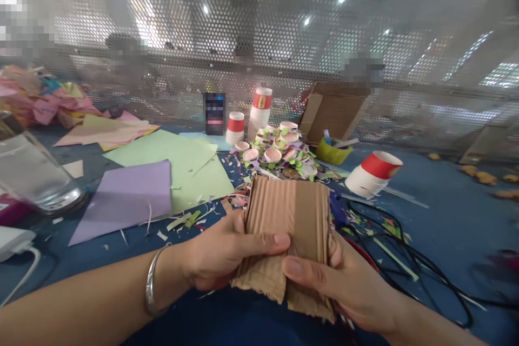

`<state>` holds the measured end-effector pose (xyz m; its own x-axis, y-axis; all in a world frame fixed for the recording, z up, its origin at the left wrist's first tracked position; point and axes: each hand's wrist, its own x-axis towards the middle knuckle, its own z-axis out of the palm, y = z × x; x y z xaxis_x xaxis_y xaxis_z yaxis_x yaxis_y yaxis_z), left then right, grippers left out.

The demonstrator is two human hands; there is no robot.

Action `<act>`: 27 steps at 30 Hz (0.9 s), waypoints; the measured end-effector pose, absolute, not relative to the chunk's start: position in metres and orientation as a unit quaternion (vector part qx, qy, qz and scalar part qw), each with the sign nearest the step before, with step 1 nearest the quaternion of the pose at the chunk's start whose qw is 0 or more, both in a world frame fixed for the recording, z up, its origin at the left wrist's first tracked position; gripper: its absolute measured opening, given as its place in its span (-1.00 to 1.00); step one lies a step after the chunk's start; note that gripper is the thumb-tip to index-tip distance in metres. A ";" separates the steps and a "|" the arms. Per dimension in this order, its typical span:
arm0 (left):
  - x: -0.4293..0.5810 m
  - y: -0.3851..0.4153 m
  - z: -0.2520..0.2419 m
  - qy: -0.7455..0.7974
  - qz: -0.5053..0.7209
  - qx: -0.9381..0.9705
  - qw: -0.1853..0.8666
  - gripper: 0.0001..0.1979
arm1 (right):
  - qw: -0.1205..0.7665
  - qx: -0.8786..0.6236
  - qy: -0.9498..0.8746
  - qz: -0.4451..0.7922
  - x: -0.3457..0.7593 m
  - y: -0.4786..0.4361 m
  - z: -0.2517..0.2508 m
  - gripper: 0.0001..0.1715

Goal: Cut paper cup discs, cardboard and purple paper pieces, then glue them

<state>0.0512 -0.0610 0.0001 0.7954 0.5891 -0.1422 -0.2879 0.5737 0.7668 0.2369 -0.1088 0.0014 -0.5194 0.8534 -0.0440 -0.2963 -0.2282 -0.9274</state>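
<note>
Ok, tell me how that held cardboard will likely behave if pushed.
The cardboard would probably feel stiff along its visible ridges but crease readily between them. It is likely light for its size, since it looks corrugated. Its ragged lower edge, which shows a split, could tear further.

Near, cardboard is over the desk; a glass is left, cables right, a phone and box far.

behind the corrugated cardboard, most fingers of the left hand and right hand are hidden. left of it, the view's edge cuts off a glass and a white adapter; right of it, a black cable. beyond it, text on the phone is too small to read.
</note>
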 end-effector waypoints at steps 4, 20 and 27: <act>0.053 -0.063 0.002 0.191 0.243 0.354 0.883 -0.64 | 0.403 -0.288 -0.450 0.743 0.235 -0.112 0.000 -0.52; 0.048 -0.069 0.008 0.205 0.284 0.428 0.833 -0.65 | 0.362 -0.325 -0.495 0.720 0.242 -0.111 -0.001 -0.49; 0.046 -0.062 0.003 0.262 0.264 0.420 0.828 -0.63 | 0.377 -0.356 -0.515 0.682 0.244 -0.108 -0.009 -0.34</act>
